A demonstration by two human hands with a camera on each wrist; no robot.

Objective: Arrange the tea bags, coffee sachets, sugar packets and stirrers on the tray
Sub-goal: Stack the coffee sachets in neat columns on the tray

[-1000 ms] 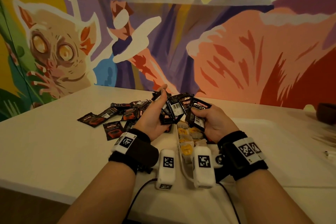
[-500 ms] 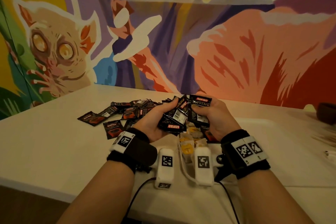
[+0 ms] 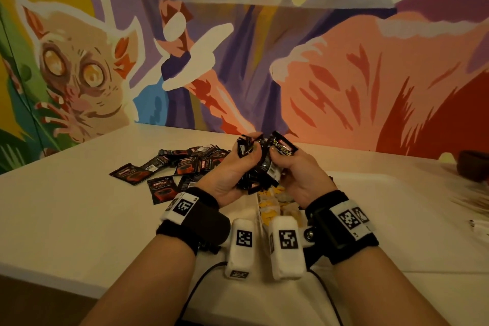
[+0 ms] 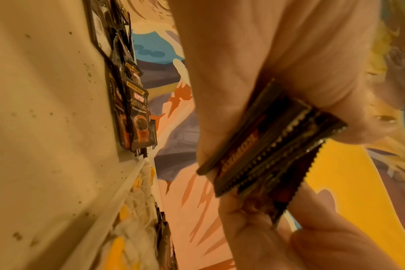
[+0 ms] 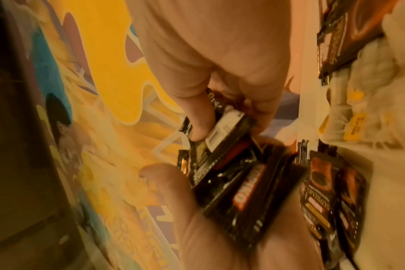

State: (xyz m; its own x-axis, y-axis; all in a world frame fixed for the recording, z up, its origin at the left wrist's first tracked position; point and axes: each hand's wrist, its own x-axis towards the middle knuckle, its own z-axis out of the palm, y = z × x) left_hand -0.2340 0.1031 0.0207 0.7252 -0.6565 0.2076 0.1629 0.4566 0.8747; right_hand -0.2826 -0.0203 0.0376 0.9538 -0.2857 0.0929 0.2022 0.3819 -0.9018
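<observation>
Both hands press a thick bundle of black coffee sachets (image 3: 260,167) together above the left end of the white tray (image 3: 370,185). My left hand (image 3: 232,167) cups the bundle from the left, and its stacked edges (image 4: 266,151) show in the left wrist view. My right hand (image 3: 293,169) grips it from the right, fingers curled over the packets (image 5: 231,164). More loose coffee sachets (image 3: 169,167) lie scattered on the white table to the left. Tea bags with yellow tags (image 3: 270,206) lie in the tray under my hands.
The white table (image 3: 66,219) runs to a painted mural wall at the back. A dark bowl (image 3: 476,167) stands at the far right, with thin pale stirrers (image 3: 473,204) lying near it. Cables trail from my wrists over the table's front edge.
The fanned-out sachets in my two hands have been squeezed together into one tight bundle. Both hands came closer to each other and rose slightly.
</observation>
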